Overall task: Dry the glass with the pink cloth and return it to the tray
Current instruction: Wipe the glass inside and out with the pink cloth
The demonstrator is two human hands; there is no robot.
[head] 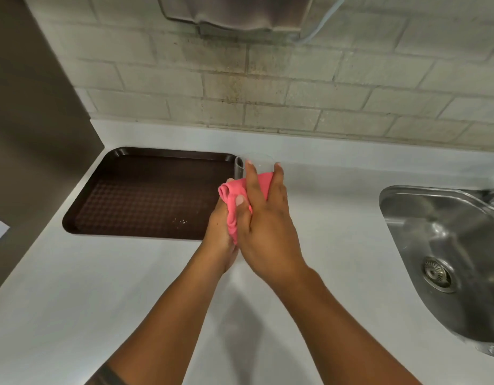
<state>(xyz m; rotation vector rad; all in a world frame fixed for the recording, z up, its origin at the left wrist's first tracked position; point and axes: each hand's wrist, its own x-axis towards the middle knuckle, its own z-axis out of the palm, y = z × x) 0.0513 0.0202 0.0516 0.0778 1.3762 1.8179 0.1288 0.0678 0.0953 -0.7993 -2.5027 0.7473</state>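
Note:
A clear glass (254,164) is held above the white counter, just right of the tray's far right corner. The pink cloth (231,207) is wrapped around its lower part. My left hand (221,232) grips the cloth and the glass from below and the left. My right hand (264,218) lies over the cloth with fingers stretched along the glass, fingertips near the rim. The dark brown tray (146,195) lies flat on the counter to the left, with a few water drops near its front right.
A steel sink (445,254) with a drain is set into the counter at the right. A brick wall runs along the back, with a metal dispenser (234,12) mounted above. A dark wall panel (32,120) bounds the left side.

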